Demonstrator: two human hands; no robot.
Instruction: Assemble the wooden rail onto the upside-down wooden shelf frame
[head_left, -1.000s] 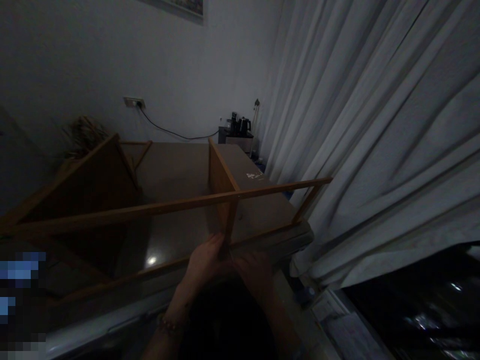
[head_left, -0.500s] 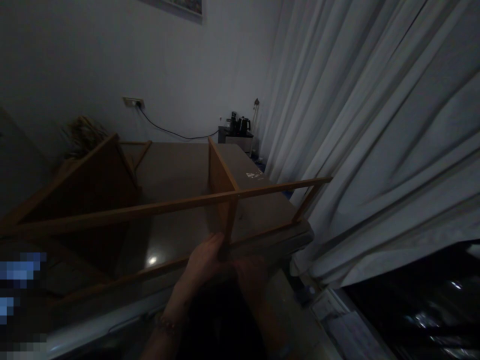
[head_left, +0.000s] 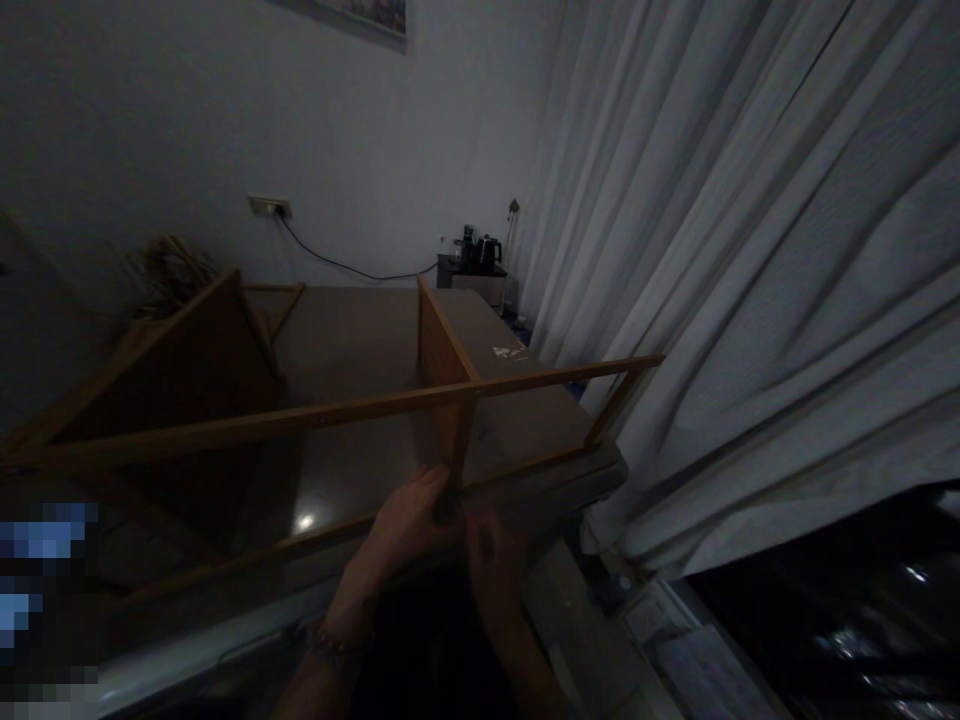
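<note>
Curtain: pale curtain (head_left: 712, 300) sweeping in folds across the frame from 12 round to 4 o'clock.
Wall: dim grey wall (head_left: 187, 100) up at 10 to 11 o'clock.
Shelf unit: here's the wooden shelf unit (head_left: 352, 340), lying on its back, open side up, stretching from 9 o'clock to just right of centre, its right end just beside the curtain.
Front rail: long front rail (head_left: 300, 420) running across the unit, from 9 towards 3 o'clock.
Divider panel: upright divider panel (head_left: 439, 350) at dead centre, crossing under the rail, its near end dropping towards 6 o'clock.
Left hand: left hand (head_left: 405, 525) at 6 o'clock, fingers wrapped round the near lower end of the divider panel, gripping it where it meets the lower edge.
Right hand: right hand (head_left: 499, 555) just at 3 o'clock of the left one, against the same joint; too dark to tell whether its fingers are closed.
Kettle: dark kettle (head_left: 487, 250) on a small stand, 12 o'clock of the divider.
Socket: wall socket (head_left: 268, 207) at 10 o'clock of the divider.
</note>
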